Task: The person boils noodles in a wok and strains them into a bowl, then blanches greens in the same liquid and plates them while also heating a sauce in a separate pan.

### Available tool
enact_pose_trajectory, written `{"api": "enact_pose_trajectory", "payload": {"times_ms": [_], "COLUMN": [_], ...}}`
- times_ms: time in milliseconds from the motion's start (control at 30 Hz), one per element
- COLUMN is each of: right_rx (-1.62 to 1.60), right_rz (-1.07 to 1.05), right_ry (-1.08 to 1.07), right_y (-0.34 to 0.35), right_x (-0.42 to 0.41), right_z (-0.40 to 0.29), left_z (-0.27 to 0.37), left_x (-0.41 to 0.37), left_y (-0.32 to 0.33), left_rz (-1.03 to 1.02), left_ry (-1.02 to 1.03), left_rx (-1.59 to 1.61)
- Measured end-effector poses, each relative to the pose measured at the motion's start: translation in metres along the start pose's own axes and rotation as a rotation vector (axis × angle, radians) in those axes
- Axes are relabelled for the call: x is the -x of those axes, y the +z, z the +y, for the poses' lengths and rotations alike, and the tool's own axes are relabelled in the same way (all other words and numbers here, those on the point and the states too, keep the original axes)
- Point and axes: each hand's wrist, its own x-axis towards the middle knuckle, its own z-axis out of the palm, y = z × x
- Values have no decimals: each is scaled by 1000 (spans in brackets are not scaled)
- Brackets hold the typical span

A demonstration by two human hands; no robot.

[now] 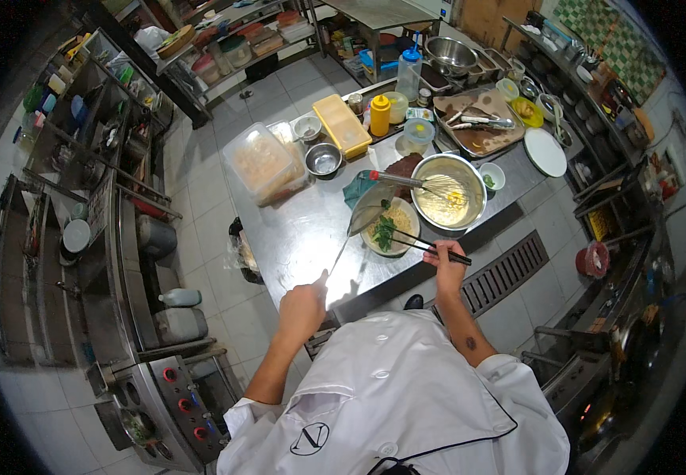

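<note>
My left hand grips the thin handle of a mesh strainer, whose basket is tilted over a bowl. In that bowl are pale noodles with leafy greens on top. Dark chopsticks are held in my right hand, their tips at the greens. Just beyond, a steel mixing bowl contains a creamy yellow mixture. A whisk with a red-tipped handle rests across its rim. A small white bowl with bits of green stands to the right.
The steel table bears a plastic container, a yellow lidded box, a yellow squeeze bottle and a tray with utensils. A white plate reaches the right edge. A stove stands lower left; a floor drain grate lies right.
</note>
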Motion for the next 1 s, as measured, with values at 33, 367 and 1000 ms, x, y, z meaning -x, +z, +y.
{"api": "enact_pose_trajectory", "payload": {"times_ms": [33,367,1000], "right_rx": [5,78,393], "right_rz": [-7,-84,-99], "right_ry": [-30,-75,-273], "right_y": [2,6,17], "right_x": [0,-13,-12], "right_z": [-8,1,6], "left_z": [-1,-2,-6], "left_x": [2,11,20], "left_y": [-2,-10,-20], "left_rz": [-7,-78,-4], "left_ry": [-8,17,32], "left_rx": [-12,-113,-48]}}
